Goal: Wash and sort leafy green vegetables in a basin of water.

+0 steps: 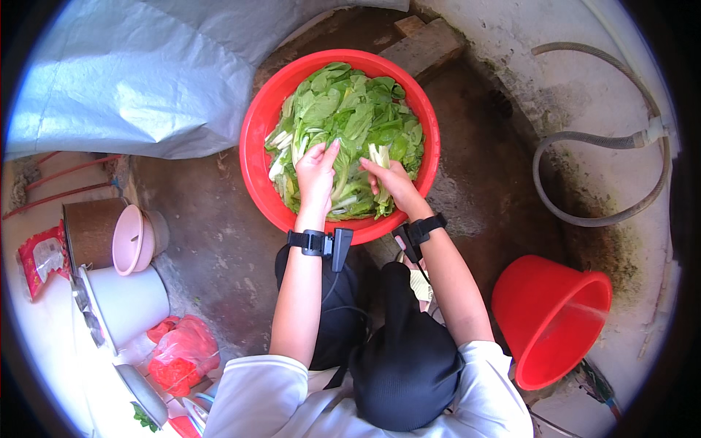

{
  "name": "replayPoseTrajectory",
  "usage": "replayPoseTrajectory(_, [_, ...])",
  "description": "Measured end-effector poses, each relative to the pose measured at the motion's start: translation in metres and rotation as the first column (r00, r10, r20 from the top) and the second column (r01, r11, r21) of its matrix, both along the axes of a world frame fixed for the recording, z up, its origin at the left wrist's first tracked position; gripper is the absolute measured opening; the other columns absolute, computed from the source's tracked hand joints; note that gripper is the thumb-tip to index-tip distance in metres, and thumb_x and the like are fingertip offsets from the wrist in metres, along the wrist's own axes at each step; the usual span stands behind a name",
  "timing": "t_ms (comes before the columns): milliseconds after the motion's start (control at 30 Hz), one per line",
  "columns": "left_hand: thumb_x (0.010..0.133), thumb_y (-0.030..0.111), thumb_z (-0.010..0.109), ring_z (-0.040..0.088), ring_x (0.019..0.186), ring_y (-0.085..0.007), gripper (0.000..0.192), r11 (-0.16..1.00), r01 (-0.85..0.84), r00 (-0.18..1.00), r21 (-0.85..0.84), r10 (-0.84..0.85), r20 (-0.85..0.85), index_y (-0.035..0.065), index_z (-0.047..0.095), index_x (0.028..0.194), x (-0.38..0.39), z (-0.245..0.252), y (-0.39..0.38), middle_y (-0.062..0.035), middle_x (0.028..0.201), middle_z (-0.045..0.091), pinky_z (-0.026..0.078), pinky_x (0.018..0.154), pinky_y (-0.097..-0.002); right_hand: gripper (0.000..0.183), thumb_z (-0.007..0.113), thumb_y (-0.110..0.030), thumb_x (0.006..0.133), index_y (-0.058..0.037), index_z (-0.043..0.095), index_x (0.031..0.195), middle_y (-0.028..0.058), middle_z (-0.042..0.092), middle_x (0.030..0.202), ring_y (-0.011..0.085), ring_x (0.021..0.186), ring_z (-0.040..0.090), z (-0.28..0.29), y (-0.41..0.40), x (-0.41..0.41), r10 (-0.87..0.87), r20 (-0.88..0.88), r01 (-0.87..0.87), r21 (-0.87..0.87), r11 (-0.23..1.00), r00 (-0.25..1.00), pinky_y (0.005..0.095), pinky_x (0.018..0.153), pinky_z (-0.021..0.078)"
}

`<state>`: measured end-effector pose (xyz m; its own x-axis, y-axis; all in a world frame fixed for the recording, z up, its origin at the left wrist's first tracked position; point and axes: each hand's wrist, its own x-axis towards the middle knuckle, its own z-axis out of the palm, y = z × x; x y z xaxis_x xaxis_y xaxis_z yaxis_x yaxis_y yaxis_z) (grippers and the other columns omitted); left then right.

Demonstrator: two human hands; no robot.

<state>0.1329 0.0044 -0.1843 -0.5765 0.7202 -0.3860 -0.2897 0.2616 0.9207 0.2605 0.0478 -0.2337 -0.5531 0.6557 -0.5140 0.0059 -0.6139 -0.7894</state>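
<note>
A round red plastic basin (253, 117) stands on the floor before me, filled with leafy greens (356, 109) that have pale stalks; water shows among them. My left hand (317, 169) is over the left middle of the basin, its thumb and fingers pinched on a leafy green whose stalk hangs down between my hands. My right hand (389, 180) is over the right side, closed around a small bunch of pale green stalks (379, 156). Both wrists carry black straps with small devices.
A red bucket (534, 306) lies tilted at the right, below a coiled grey hose (608, 219) on the wall. At the left are a white bucket (131, 301), a pink bowl (128, 241) and red plastic bags (183, 350). A silvery sheet (142, 82) hangs upper left; wooden blocks (427, 49) lie behind the basin.
</note>
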Motion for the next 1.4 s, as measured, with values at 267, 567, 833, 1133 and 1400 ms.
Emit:
replayPoseTrajectory(267, [0.071, 0.011, 0.057, 0.044, 0.062, -0.0036, 0.026, 0.98, 0.147, 0.985, 0.132, -0.157, 0.073, -0.004, 0.05, 0.091, 0.012, 0.025, 0.007, -0.0016, 0.075, 0.051, 0.034, 0.053, -0.0159, 0.02, 0.062, -0.017, 0.065, -0.0032, 0.053, 0.076, 0.0002, 0.05, 0.056, 0.0057, 0.043, 0.04, 0.005, -0.003, -0.001, 0.143, -0.016, -0.14, 0.132, 0.981, 0.99, 0.0181, 0.04, 0.0306])
replayPoseTrajectory(567, [0.073, 0.004, 0.048, 0.05, 0.074, -0.0123, 0.018, 0.997, 0.049, 0.998, -0.064, -0.052, -0.039, -0.0011, 0.048, 0.09, 0.011, -0.009, -0.008, -0.0082, 0.084, 0.052, 0.042, 0.062, -0.0237, 0.023, 0.058, -0.026, 0.069, -0.0034, 0.053, 0.073, -0.0008, 0.046, 0.052, 0.0068, 0.042, 0.039, -0.012, 0.001, 0.002, -0.283, -0.039, 0.285, 0.047, 0.957, 0.958, 0.02, 0.04, 0.0299])
replayPoseTrajectory(833, [0.053, 0.015, 0.069, 0.05, 0.066, -0.019, 0.046, 0.922, 0.046, 0.829, -0.384, -0.249, -0.5, -0.001, 0.047, 0.091, 0.013, -0.076, -0.034, -0.0107, 0.075, 0.051, 0.04, 0.063, -0.0274, 0.025, 0.053, -0.025, 0.074, -0.0014, 0.054, 0.08, 0.0015, 0.05, 0.063, 0.007, 0.043, 0.038, 0.003, 0.002, 0.001, -0.265, -0.15, 0.267, -0.009, 0.964, 0.952, 0.0185, 0.044, 0.0307])
replayPoseTrajectory(1133, [0.07, 0.008, 0.058, 0.05, 0.071, -0.0103, 0.023, 0.991, 0.047, 0.999, -0.126, -0.044, 0.024, 0.002, 0.046, 0.089, 0.026, -0.066, -0.043, -0.0035, 0.078, 0.051, 0.04, 0.056, -0.0211, 0.024, 0.056, -0.023, 0.071, -0.0012, 0.055, 0.08, 0.0006, 0.049, 0.061, 0.0074, 0.042, 0.036, -0.002, 0.004, 0.003, -0.335, -0.214, 0.303, -0.169, 0.938, 0.918, 0.0194, 0.042, 0.0293])
replayPoseTrajectory(1400, [0.081, 0.019, 0.041, 0.055, 0.067, -0.0173, 0.019, 0.995, -0.08, 0.958, 0.056, 0.061, 0.28, -0.0002, 0.043, 0.085, 0.018, -0.06, -0.042, -0.008, 0.075, 0.051, 0.044, 0.058, -0.0245, 0.025, 0.062, -0.024, 0.065, -0.0017, 0.055, 0.074, 0.0009, 0.049, 0.055, 0.0077, 0.042, 0.04, 0.002, -0.002, -0.003, 0.025, 0.2, -0.035, 0.047, 0.998, 0.98, 0.0203, 0.041, 0.0296])
